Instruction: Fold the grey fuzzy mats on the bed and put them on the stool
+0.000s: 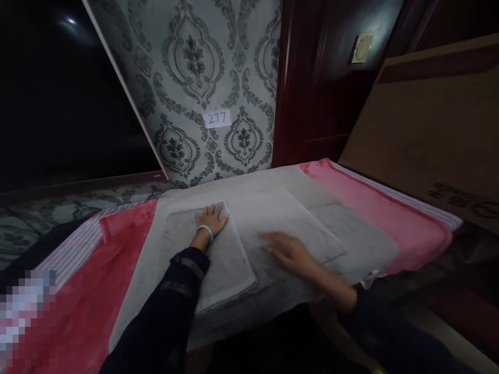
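Note:
A pale grey cloth [234, 306] lies spread before me, with its left and right sides folded inward as flaps. My left hand [212, 219], with a bracelet at its wrist, rests flat on the left flap [222, 265], fingers spread. To the right, my right hand [292, 253] is smeared by motion over the cloth near the right flap [300, 221]. Its fingers look stretched out, and nothing shows in them. Whether it touches the fabric I cannot tell.
Under the grey cloth lies a red and pink blanket [351, 192] with striped edges. A cardboard box [429, 135] leans at the right. A dark screen [66, 104] stands at the left. Behind is a patterned wall [195, 57] with a paper label [217, 119] reading 277.

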`<state>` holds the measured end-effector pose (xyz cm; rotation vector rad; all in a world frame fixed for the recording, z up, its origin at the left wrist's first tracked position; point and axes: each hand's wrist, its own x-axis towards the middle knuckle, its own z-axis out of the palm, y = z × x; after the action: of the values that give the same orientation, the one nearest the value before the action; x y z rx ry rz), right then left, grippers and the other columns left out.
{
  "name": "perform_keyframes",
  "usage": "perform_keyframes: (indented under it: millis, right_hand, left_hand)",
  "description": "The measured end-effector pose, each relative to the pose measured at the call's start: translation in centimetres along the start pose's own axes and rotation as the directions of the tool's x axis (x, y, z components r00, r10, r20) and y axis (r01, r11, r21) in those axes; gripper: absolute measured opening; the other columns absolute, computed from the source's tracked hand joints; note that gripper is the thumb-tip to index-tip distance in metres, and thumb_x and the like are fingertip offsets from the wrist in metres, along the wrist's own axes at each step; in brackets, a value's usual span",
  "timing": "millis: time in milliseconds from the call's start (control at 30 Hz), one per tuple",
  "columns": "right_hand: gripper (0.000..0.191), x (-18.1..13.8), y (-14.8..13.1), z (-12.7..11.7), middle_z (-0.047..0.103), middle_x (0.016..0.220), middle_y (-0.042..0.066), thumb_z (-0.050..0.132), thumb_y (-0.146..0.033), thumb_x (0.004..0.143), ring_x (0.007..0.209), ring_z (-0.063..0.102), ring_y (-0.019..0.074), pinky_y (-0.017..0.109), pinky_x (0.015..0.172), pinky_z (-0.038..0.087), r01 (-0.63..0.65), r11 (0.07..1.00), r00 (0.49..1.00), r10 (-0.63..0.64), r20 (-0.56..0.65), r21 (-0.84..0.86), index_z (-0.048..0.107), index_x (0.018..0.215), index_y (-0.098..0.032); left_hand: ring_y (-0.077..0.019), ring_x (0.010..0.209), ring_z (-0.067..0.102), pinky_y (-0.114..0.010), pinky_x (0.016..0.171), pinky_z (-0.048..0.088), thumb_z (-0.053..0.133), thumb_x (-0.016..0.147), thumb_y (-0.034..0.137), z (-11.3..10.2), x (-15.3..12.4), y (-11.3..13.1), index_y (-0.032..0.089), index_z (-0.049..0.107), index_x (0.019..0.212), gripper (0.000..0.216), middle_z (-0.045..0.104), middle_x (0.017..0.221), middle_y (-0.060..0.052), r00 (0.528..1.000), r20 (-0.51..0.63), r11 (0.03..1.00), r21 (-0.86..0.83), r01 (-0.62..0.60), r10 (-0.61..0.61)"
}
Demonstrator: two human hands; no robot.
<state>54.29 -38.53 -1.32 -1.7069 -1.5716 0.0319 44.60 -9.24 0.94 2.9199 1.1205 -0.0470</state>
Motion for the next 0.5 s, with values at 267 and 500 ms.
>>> perform_keyframes:
  millis: [267, 500]
  right_hand:
    - [0.058, 1.2, 12.5, -9.2, 0.068, 0.125, 0.016, 0.058, -0.024, 0.090, 0.103, 0.069, 0.0238, 0.035, 0.089, 0.056, -0.712, 0.687, 0.697, 0.669, -0.257, -0.142, 0.050, 0.145, -0.010]
    - [0.054, 0.8, 12.9, -7.5, 0.067, 0.120, 0.017, 0.057, -0.027, 0.091, 0.106, 0.065, 0.0270, 0.039, 0.095, 0.050, -0.690, 0.655, 0.722, 0.656, -0.220, -0.310, 0.054, 0.142, -0.012]
  left_hand:
    - [-0.0291, 0.154, 0.020, -0.059, 0.122, 0.016, 0.031, 0.099, 0.044, 0.1, -0.4, 0.3, 0.022, 0.036, 0.156, 0.061, 0.031, 0.164, -0.008, 0.972, -0.139, 0.981, -0.014, -0.192, 0.188]
    - [-0.0303, 0.155, 0.016, -0.059, 0.122, 0.016, 0.030, 0.098, 0.058, 0.5, 0.8, 0.5, 0.027, 0.027, 0.159, 0.069, 0.019, 0.168, -0.007, 0.986, -0.011, 0.986, -0.011, -0.166, 0.166]
